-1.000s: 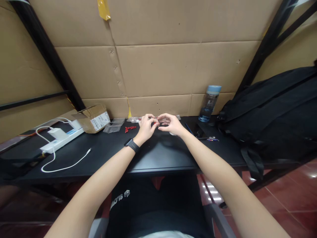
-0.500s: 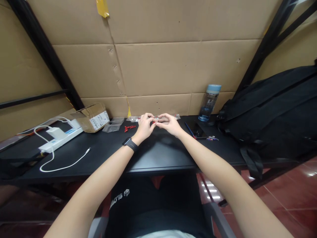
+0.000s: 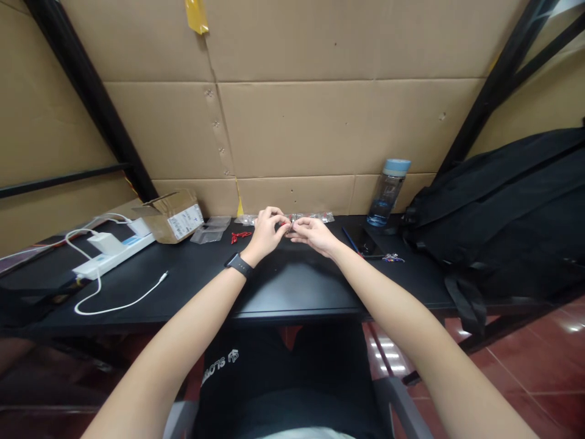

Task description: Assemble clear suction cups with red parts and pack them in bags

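My left hand [image 3: 268,231] and my right hand [image 3: 314,236] meet above the middle of the black table [image 3: 283,286]. Thumb and fingers of the left are closed on a small red item [image 3: 284,224]. Against its tip, the right hand's fingers pinch something too small to make out. Behind both hands lie clear plastic packets [image 3: 320,216] with small red and silver contents. A red cord [image 3: 240,236] rests just left of my left hand, near flat clear bags [image 3: 211,230].
An open cardboard box [image 3: 176,219], a white power strip [image 3: 114,255] and a white cable [image 3: 123,310] are at left. To the right are a water bottle [image 3: 387,194], a dark phone [image 3: 368,242], small keyrings [image 3: 393,258] and a black backpack [image 3: 507,213]. Cardboard [image 3: 292,134] lines the back.
My right hand has turned, and its fingers have moved from an arched pose to a flatter pinch. The left hand has barely moved. The view has shifted slightly.
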Action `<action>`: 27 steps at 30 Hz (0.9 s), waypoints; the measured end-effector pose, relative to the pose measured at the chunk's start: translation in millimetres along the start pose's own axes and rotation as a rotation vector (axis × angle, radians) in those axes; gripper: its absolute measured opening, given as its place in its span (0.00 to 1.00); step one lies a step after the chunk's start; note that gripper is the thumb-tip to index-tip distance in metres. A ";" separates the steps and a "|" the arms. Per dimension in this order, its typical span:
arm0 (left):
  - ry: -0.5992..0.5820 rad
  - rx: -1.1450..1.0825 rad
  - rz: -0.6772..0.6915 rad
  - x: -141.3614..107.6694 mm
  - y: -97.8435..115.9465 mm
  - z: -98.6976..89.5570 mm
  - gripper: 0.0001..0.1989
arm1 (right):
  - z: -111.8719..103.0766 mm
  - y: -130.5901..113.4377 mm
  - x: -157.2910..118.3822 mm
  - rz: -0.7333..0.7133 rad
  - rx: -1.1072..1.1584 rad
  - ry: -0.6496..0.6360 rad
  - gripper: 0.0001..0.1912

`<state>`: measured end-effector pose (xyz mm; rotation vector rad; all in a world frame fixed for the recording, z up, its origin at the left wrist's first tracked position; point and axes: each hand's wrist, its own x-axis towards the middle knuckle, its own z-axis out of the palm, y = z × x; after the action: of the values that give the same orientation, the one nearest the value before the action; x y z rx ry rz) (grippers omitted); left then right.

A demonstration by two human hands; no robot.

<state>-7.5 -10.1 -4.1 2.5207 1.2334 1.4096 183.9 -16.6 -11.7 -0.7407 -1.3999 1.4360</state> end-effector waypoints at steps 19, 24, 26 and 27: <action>-0.068 -0.066 0.052 -1.0 -4.6 5.5 0.07 | -13.9 3.6 8.5 -0.113 -0.440 0.059 0.08; -0.137 -0.182 0.100 -1.4 -4.8 -1.9 0.12 | -14.2 3.7 8.2 -0.132 -0.501 0.051 0.08; -0.197 -0.156 0.135 -2.6 -5.9 -4.9 0.16 | -13.5 2.9 7.6 -0.129 -0.495 0.051 0.07; -0.223 -0.136 0.146 -3.2 -6.7 -5.9 0.19 | -13.0 2.4 7.3 -0.130 -0.490 0.051 0.07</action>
<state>-16.9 -9.6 -5.2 2.6298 0.9036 1.1506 192.7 -4.7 -14.7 -0.9629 -1.7495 0.9723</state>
